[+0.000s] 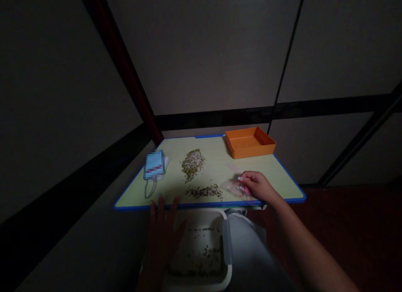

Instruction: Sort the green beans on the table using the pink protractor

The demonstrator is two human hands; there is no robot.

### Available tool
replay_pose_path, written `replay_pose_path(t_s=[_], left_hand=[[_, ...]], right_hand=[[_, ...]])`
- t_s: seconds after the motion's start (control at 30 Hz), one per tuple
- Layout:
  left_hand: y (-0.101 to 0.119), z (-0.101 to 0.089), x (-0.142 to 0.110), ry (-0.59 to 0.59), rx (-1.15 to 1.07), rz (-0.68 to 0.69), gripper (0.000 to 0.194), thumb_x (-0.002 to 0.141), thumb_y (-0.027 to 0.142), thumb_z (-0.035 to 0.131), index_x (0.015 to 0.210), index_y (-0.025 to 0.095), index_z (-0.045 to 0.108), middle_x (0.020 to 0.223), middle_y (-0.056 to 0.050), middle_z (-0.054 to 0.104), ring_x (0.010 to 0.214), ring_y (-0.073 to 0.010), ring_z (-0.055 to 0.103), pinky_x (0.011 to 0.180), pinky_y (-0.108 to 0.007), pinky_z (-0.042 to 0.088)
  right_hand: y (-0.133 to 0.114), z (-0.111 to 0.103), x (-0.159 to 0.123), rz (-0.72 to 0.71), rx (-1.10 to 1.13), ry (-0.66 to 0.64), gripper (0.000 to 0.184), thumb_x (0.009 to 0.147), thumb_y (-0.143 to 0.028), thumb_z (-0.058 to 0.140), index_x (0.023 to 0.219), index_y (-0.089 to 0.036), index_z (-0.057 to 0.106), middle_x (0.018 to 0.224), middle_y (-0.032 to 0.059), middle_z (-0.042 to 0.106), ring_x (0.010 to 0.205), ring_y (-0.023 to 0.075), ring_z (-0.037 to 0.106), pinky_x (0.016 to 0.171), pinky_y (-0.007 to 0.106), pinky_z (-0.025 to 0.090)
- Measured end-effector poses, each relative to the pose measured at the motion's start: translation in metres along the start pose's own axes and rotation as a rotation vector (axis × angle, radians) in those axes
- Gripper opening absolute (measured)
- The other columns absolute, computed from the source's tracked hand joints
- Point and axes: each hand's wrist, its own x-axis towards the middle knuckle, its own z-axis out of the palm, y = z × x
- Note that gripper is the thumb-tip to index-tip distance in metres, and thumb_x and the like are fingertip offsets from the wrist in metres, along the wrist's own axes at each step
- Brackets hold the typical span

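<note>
**At the blue-edged board (pixel 216 166): film pinched beside loose grains**

Right hand (pixel 256 185): thumb and fingers closed in a pinch on what we read as clear plastic film (pixel 234 187) with pink marks, low over the board's near right part. Left hand (pixel 163 223): open, fingers spread, tips at the near edge, no hold that we can see.

Just left of the film lies a strip of grains (pixel 204 192); beyond it, a larger grain heap (pixel 193 163). Step in hand, we judge: working the film beside the strip; gathering or spreading, we cannot tell. Next move calls for a light, low pinch, so nothing scatters.

Farther out: orange tray (pixel 254 151) at far right, pixelated blue-faced object (pixel 154 164) at left, white bin (pixel 228 275) below, dark bits inside.
</note>
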Motion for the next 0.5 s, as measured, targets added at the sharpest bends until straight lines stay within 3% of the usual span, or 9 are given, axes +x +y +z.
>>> replay_pose_path(t_s=[0.3,0.4,0.5], left_hand=[[-0.0014,-0.0097,-0.0093,-0.077,0.107,-0.028,0.07,0.084,0.051,0.047,0.149,0.034,0.027,0.164,-0.01,0.024,0.153,-0.0385,0.011,0.111,-0.065,0.037],[-0.0016,-0.0099,-0.0103,-0.087,0.105,-0.021,0.07,0.083,0.049,0.047,0.149,0.036,0.027,0.164,-0.007,0.027,0.153,-0.0376,0.014,0.113,-0.065,0.033],[-0.0001,-0.0077,-0.0098,-0.083,0.102,-0.056,0.071,0.082,0.049,0.048,0.149,0.035,0.026,0.165,-0.007,0.023,0.153,-0.0376,0.011,0.115,-0.065,0.029]], right_hand=[[-0.0016,-0.0008,-0.003,-0.026,-0.092,0.029,0.035,0.081,-0.048,0.06,0.063,-0.019,0.059,0.053,-0.002,0.05,0.052,0.0124,0.042,0.051,0.025,0.031],[-0.002,-0.0048,-0.0036,-0.047,-0.201,0.045,0.032,0.086,-0.043,0.057,0.065,-0.018,0.062,0.058,0.0006,0.058,0.057,0.0149,0.051,0.056,0.025,0.034],[-0.007,-0.0089,-0.0049,-0.087,-0.395,-0.023,0.028,0.089,-0.038,0.056,0.072,-0.019,0.067,0.067,0.0034,0.068,0.064,0.0174,0.059,0.061,0.026,0.037]])
